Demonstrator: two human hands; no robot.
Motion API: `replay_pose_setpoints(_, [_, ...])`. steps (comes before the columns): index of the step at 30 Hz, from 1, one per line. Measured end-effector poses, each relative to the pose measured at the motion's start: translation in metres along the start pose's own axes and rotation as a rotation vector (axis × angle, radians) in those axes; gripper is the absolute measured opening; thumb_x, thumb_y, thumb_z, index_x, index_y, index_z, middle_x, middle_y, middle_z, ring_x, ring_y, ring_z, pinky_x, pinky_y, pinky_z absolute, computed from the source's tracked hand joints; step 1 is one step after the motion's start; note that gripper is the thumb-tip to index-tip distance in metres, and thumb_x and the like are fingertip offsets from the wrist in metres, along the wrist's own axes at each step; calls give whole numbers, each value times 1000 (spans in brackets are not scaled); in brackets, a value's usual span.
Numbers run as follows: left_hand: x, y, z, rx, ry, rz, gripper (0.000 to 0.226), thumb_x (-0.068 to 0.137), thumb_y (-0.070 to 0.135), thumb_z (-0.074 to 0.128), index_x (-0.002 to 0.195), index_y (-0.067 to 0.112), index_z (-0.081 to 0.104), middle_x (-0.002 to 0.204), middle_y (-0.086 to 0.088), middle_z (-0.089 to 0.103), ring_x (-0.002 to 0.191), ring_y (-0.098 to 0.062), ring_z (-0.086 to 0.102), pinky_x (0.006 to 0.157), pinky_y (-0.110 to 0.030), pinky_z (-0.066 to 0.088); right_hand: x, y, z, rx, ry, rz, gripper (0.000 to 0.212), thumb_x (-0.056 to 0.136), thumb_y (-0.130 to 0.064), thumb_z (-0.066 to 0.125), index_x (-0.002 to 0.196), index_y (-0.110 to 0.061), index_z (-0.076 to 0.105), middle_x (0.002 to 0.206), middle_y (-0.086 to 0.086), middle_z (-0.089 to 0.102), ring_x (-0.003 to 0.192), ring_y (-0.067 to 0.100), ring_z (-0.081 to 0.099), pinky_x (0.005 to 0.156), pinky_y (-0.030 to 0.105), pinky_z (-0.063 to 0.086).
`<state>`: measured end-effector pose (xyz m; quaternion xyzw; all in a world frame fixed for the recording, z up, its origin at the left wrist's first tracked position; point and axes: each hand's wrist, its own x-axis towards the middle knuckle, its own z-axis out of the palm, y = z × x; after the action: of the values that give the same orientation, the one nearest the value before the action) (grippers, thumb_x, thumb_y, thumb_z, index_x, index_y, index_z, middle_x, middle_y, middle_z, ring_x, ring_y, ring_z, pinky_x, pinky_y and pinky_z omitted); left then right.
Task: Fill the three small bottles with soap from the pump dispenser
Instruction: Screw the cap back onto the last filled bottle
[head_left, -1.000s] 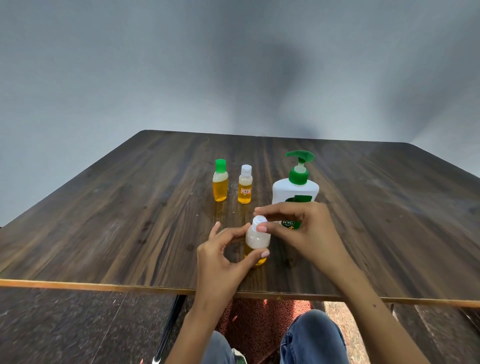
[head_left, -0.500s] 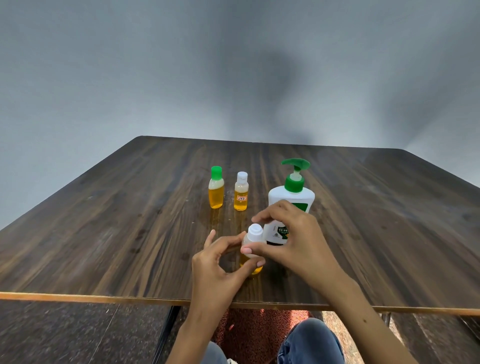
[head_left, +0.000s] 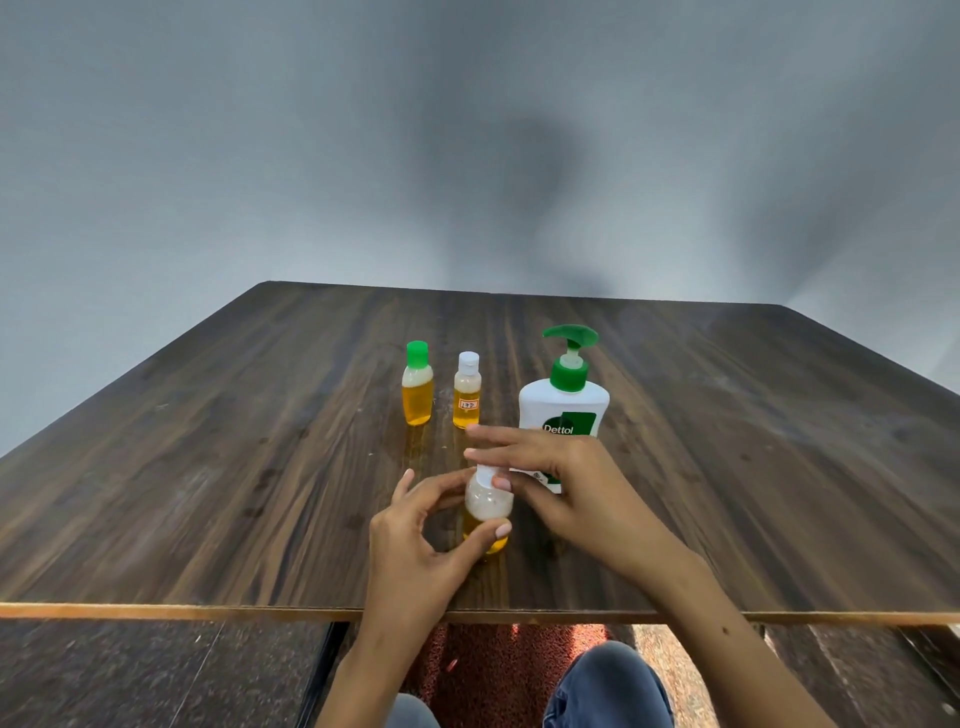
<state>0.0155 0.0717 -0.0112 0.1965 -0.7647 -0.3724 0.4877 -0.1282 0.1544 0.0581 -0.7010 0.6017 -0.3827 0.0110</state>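
A small round bottle (head_left: 487, 506) holding orange soap stands near the table's front edge. My left hand (head_left: 423, 540) grips its body from the left, thumb across its front. My right hand (head_left: 563, 478) pinches its white cap from above and the right. Behind my right hand stands the white pump dispenser (head_left: 565, 402) with a green pump head, its lower label partly hidden. To its left stand two capped small bottles of orange soap: one with a green cap (head_left: 417, 384) and one with a white cap (head_left: 466, 391) and a small label.
The dark wooden table (head_left: 208, 467) has a light front edge just below my wrists. A grey wall rises behind it. Below the edge are my knees in blue trousers, a red mat and a dark floor.
The view has tilted slightly, so everything sits a little lower in the frame. My right fingers have shifted around the white cap while my left hand keeps holding the bottle in place.
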Motion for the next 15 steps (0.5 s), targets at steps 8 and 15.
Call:
replay_pose_setpoints(8, [8, 5, -2, 52, -68, -5, 41, 65, 60, 70, 102, 52, 56, 101, 49, 58, 99, 12, 61, 107, -21, 23, 0, 4, 1, -29, 59, 43, 32, 84, -9, 69, 111, -26, 70, 112, -15, 67, 110, -7, 55, 111, 35, 33])
replay_pose_setpoints(15, [6, 7, -6, 59, 11, -65, 46, 57, 39, 92, 95, 43, 66, 96, 32, 68, 85, 8, 67, 115, -34, 25, -12, 2, 15, -76, 153, -72, 38, 89, -16, 58, 127, -22, 59, 134, -11, 54, 126, -1, 46, 107, 43, 38])
